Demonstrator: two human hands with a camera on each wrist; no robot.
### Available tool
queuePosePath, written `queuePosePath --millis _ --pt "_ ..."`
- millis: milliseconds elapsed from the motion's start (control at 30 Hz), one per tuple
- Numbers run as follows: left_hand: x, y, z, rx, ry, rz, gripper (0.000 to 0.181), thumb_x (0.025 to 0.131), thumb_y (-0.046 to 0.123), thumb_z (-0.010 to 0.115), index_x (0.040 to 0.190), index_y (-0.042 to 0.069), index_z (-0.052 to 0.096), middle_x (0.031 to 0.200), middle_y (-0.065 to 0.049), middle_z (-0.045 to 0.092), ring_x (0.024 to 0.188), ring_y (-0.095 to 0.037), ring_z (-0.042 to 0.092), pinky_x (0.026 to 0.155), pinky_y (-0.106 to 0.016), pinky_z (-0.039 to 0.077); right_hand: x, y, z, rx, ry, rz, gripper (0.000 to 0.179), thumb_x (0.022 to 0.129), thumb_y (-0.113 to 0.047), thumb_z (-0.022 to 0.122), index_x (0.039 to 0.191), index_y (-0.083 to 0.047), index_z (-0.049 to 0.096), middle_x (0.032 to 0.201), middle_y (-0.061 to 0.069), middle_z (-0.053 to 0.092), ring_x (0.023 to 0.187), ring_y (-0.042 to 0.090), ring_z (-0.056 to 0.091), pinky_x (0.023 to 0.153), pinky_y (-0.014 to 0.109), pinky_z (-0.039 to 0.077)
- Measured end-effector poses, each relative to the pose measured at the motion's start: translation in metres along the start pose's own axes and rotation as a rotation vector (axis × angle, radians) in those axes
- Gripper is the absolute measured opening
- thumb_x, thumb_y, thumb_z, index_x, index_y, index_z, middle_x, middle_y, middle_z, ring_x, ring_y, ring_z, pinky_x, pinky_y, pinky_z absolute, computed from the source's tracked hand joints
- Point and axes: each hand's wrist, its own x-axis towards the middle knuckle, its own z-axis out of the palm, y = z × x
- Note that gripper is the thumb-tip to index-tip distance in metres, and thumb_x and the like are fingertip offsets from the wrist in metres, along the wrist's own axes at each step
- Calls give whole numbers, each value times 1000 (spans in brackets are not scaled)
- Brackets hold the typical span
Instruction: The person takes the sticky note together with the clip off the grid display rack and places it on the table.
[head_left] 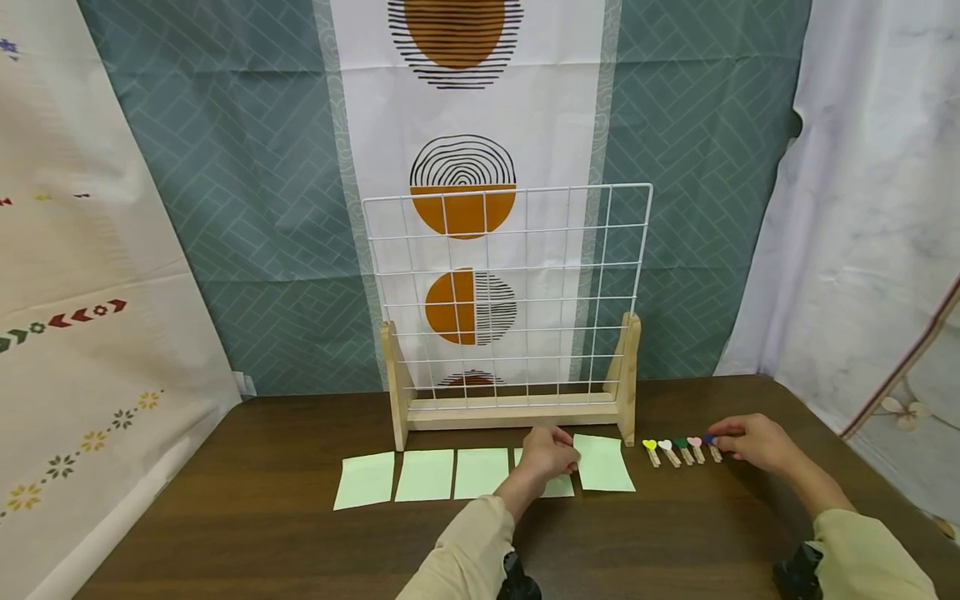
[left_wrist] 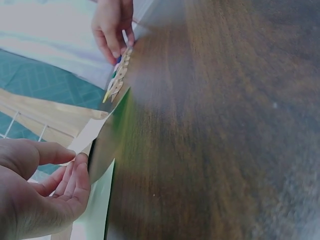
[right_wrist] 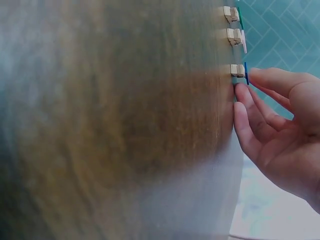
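Near the table's middle my left hand [head_left: 550,454] pinches the left edge of a pale green paper sheet [head_left: 604,464], the rightmost in a row of several. In the left wrist view that sheet [left_wrist: 90,134] tilts up from the table between thumb and fingertips. Behind the hand, another green sheet [head_left: 558,486] is partly covered. My right hand [head_left: 757,442] is at the right end of a row of small wooden clothespins with hearts. One digit touches the blue heart clothespin [right_wrist: 239,71], and the other fingertips rest on the table beside it.
A white wire grid [head_left: 510,283] stands upright in a wooden base [head_left: 517,415] behind the sheets. More green sheets [head_left: 424,476] lie left of my left hand. Clothespins with yellow [head_left: 651,452], white, green and pink hearts lie between the sheets and my right hand.
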Motion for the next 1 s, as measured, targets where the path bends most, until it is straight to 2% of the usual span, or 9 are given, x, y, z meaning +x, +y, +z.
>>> queuePosePath --millis 200,433,567,700,867,1000 --pt "0 0 -1 18 5 -3 11 78 -13 65 83 -5 59 64 -5 61 52 -11 56 55 -27 54 0 -1 -2 26 -6 18 25 91 -5 60 105 16 63 99 27 66 77 21 62 61 27 53" --pt "0 -2 -7 24 12 4 6 80 -11 62 86 -9 62 67 -4 59 57 -12 60 56 -26 53 -3 -2 -4 38 -9 20 24 94 -3 56 104 18 61 90 18 69 75 21 63 60 26 53" --pt "1 -3 -14 39 11 33 8 81 -10 62 89 -10 62 69 -4 61 60 -14 62 55 -24 52 -5 -3 -4 22 -8 23 24 95 -5 56 103 16 62 87 15 69 74 20 63 59 25 52" --pt "1 -2 -24 105 18 125 10 85 -6 60 94 -7 63 74 -3 60 65 -15 62 56 -23 48 -6 -3 -3 16 2 17 25 95 -5 55 104 18 61 85 14 69 76 21 63 58 25 52" --pt "1 -1 -41 302 65 323 15 86 0 60 99 -4 66 85 -6 64 77 -21 61 65 -29 49 -9 -6 -1 40 53 7 41 94 -4 55 118 27 44 99 33 63 79 30 66 60 29 54" --pt "-3 5 -58 469 77 420 31 88 11 63 115 -5 63 108 -16 64 101 -33 59 82 -44 49 -11 -13 -1 -31 121 13 53 96 -11 55 128 26 33 113 41 55 90 45 63 72 46 53"
